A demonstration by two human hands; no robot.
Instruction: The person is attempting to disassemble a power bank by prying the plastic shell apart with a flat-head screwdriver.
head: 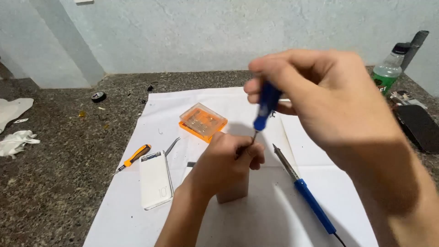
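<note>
Your right hand (320, 96) grips a blue screwdriver (266, 104), tip down at your left hand (228, 162), which clasps a small block (234, 190). An orange case (203, 121) lies just beyond, a white power bank (155, 179) to its left.

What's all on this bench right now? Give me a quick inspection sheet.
Surface: speckled stone counter under a white sheet.
Job's things: blue screwdriver in right hand; left hand grips a small upright block.
Clutter: power bank, orange bit case, orange screwdriver, soldering iron, tape roll, rags, green bottle.
Hands: both closed on things.
Cables: iron's cord.
Surroundings: pale wall.
</note>
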